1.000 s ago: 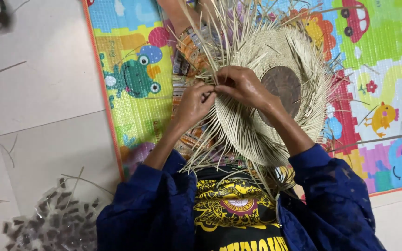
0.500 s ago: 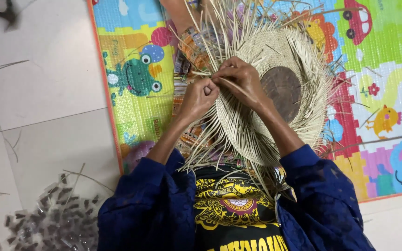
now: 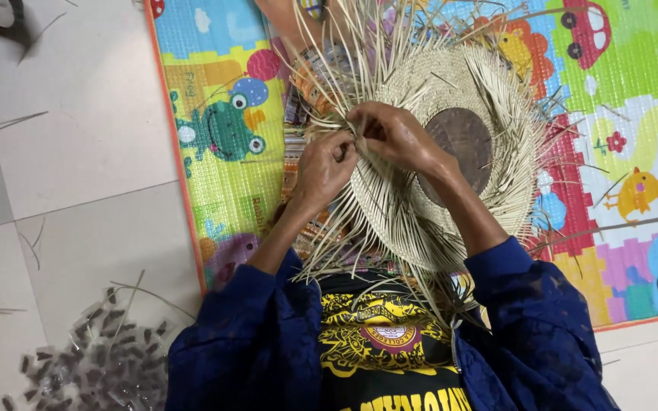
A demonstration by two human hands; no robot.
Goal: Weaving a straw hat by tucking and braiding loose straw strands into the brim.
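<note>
Straw weaving point(image 3: 451, 175), a round pale piece shaped like a hat in the making, lies across the person's lap and over the near edge of a colourful play mat point(image 3: 222, 190), with a dark round block point(image 3: 462, 148) showing at its centre. Loose unwoven strands point(image 3: 359, 46) fan out from its rim on every side, longest toward the top of the view and down toward the body. Both hands work at the left part of the rim, close together and nearly touching. The left hand point(image 3: 323, 169) is curled, its fingers pinched shut on a few of the strands at the edge. The right hand point(image 3: 394, 133) reaches over the woven surface, fingers bent and closed on strands just beside the left hand's thumb; exactly how many strands each hand has is too fine to tell. The forearms run back to dark blue sleeves point(image 3: 253, 335), worn over a black shirt with a yellow print point(image 3: 386, 342). The mat carries cartoon animals, among them a green frog point(image 3: 222, 129) to the left of the hands. Beyond the mat is pale tiled floor point(image 3: 78, 152), and a heap of small dark bits in clear plastic point(image 3: 93, 365) lies at the lower left.
</note>
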